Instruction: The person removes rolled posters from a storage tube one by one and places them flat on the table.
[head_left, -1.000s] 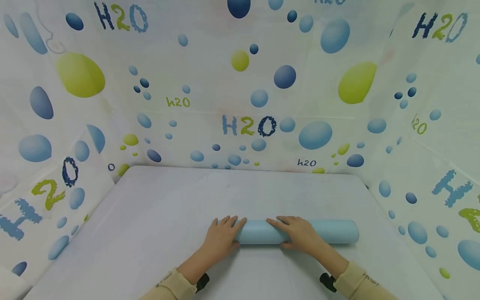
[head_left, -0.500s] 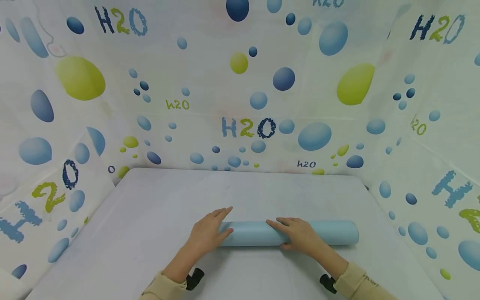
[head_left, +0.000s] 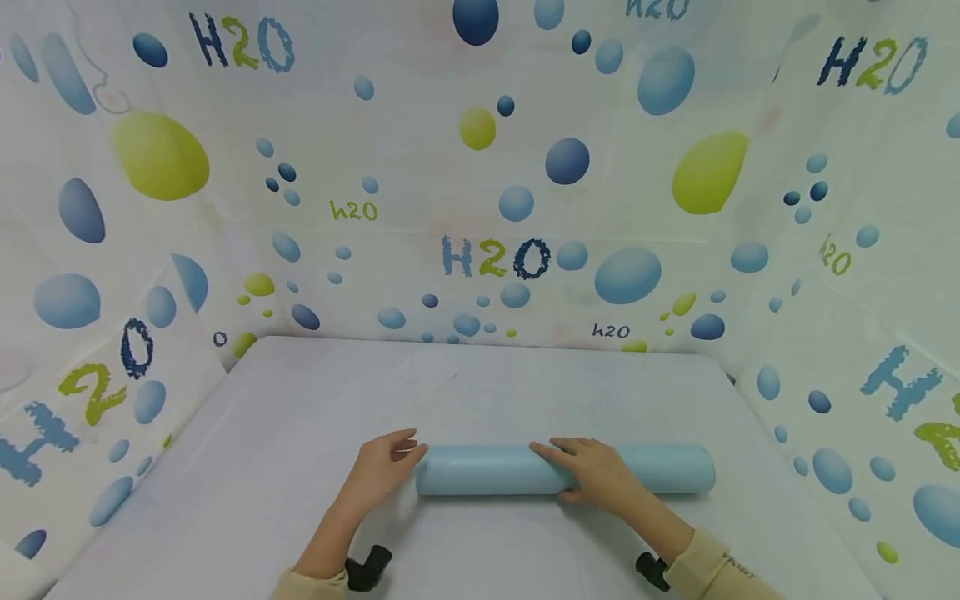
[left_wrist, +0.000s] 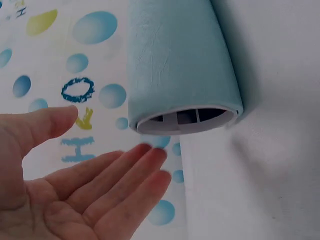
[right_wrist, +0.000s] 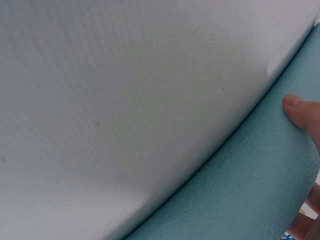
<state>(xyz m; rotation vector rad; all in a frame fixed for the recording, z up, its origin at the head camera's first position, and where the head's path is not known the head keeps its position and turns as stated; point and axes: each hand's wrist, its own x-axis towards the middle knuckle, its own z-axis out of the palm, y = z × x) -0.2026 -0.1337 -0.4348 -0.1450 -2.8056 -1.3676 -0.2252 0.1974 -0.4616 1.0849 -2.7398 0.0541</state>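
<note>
Pale blue cylinder [head_left: 491, 471], finely creased, white-rimmed hollow end [left_wrist: 175, 129], lying crosswise on white table [head_left: 300, 400]

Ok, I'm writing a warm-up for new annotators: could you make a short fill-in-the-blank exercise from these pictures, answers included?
The table under the pale blue cylinder is ____.
The hand touching the cylinder is the person's ____.
The other hand is beside the cylinder's hollow ____.
The central lettering on the backdrop reads ____.

Missing words: white; right; end; H2O.
</note>
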